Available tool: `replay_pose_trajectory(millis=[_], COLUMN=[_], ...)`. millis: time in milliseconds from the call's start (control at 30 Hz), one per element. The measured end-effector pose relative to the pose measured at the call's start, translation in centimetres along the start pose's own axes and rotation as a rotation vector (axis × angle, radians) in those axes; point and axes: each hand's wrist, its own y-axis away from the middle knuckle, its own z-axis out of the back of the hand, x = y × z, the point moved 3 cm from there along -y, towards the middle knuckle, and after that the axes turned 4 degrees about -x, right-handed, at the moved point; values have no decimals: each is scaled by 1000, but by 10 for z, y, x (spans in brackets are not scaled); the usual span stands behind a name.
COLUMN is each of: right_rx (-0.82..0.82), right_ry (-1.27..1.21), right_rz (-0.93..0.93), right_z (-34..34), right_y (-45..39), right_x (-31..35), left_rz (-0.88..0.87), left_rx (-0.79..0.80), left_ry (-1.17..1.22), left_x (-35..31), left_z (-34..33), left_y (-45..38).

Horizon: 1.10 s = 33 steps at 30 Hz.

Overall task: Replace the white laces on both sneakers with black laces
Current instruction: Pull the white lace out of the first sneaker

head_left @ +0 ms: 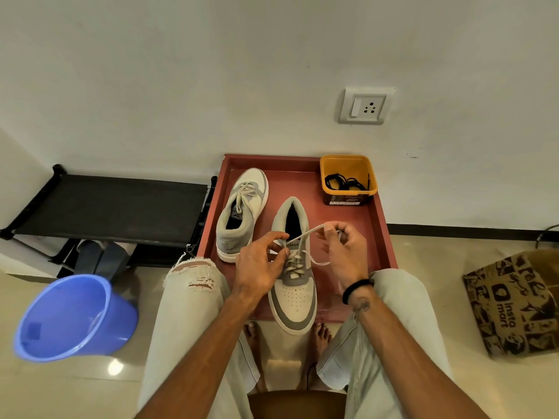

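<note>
Two grey-and-cream sneakers lie on a red tray [375, 225]. The near sneaker [293, 297] points its toe toward me, with its white lace [305, 234] partly loosened. My left hand [260, 267] pinches at the lace by the upper eyelets. My right hand [344, 255] grips the free lace end, pulled up and to the right. The far sneaker [242, 213] sits to the left, fully laced in white. Black laces [344, 182] lie coiled inside a yellow tub [351, 164] at the tray's back right corner.
A blue bucket [69, 316] lies tilted on the floor at left. Behind it stands a black rack [115, 207]. A printed paper bag [514, 303] sits on the floor at right. My knees flank the tray, bare feet below it. A wall socket [366, 105] is above.
</note>
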Motion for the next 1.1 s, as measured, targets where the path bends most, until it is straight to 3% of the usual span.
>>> replay_pose_trajectory(millis=[200, 300, 367, 433, 500, 567, 633, 800, 933, 1100], right_rx=[-129, -207, -131, -5, 213, 418, 498, 490, 475, 469], right_ry=[-382, 4, 395, 622, 678, 710, 788, 818, 863, 905], right_rz=[-200, -133, 62, 322, 476, 421, 388, 405, 435, 432], right_z=[12, 20, 16, 8, 0, -5, -8, -7, -8, -9], right_y=[-10, -14, -6, 3, 10, 15, 16, 12, 11, 9], right_x=[6, 0, 2, 9, 12, 6, -2, 0, -1, -5], left_rz=[-25, -153, -287, -336, -274, -179, -114, 34, 427, 462], left_rx=[-8, 3, 6, 0, 32, 92, 141, 205, 239, 145], left_ry=[8, -119, -311, -375, -311, -205, -152, 20, 503, 580], left_x=[1, -3, -11, -16, -12, -6, -3, -1, 0, -2], left_z=[0, -3, -9, -14, -18, -20, -21, -21, -11, 17], left_y=[1, 4, 8, 8, 4, 0, -2, -4, -4, -3])
